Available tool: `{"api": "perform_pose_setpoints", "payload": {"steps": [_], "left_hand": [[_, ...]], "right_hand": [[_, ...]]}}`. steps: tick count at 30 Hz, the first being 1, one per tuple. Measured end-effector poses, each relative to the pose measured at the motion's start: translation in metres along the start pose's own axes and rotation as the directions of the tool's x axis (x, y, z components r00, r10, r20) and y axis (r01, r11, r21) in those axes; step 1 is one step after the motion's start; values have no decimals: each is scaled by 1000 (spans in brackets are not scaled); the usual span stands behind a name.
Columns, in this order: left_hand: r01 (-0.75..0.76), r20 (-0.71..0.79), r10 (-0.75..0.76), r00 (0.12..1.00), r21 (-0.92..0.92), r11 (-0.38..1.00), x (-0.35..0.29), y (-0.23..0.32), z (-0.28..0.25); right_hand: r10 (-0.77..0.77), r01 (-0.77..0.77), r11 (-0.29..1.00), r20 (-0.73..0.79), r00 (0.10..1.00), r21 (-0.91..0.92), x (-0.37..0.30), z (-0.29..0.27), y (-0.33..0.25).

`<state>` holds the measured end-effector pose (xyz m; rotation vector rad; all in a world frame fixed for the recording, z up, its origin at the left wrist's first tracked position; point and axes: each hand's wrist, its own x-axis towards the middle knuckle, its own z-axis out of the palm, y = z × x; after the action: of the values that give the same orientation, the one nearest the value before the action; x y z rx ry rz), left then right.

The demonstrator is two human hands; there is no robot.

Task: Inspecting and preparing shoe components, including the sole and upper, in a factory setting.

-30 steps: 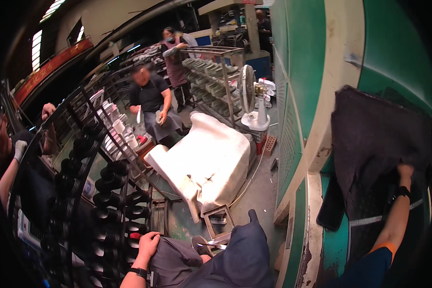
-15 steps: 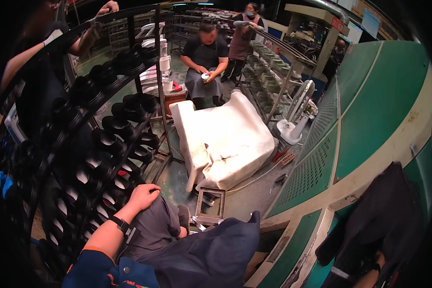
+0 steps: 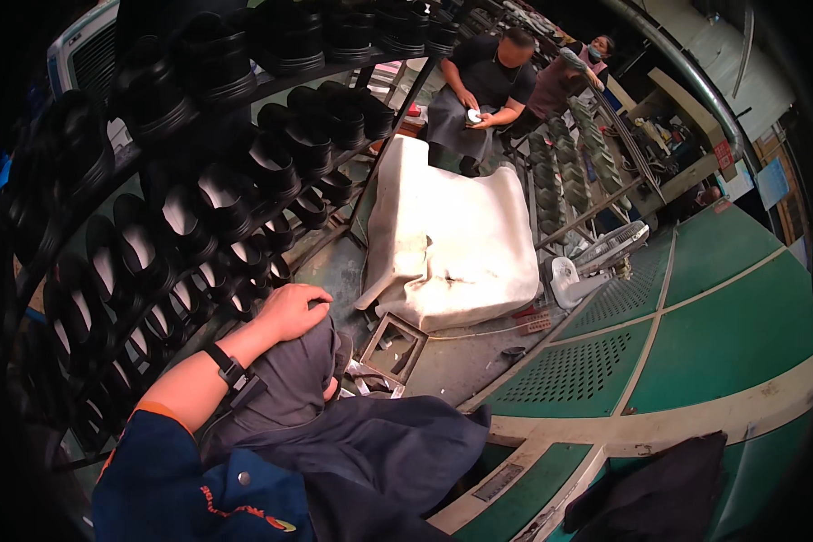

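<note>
Left hand (image 3: 291,310) at centre left, grip lying loosely curled on grey cloth (image 3: 289,384) over the knee, clutching nothing clearly. Right hand out of frame. Just beside, at upper left, racks of black boots (image 3: 199,194). White cushion (image 3: 452,239) at centre.

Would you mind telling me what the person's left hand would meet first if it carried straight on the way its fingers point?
The left hand already lies on the grey cloth. Straight on, it would probably reach the small square frame on the floor, though depth is unclear.
</note>
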<state>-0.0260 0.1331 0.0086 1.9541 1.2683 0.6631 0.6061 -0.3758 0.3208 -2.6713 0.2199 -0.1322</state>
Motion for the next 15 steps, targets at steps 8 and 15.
{"api": "perform_pose_setpoints", "payload": {"steps": [8,15], "left_hand": [[-100,-72,100,992,13,995,-9,-19,-11],[-32,-17,30,999,-80,996,-6,-24,-24]], "right_hand": [[225,-220,973,-64,972,69,-154,10,54],[331,-316,941,-128,935,121,-263,16,81]]}}
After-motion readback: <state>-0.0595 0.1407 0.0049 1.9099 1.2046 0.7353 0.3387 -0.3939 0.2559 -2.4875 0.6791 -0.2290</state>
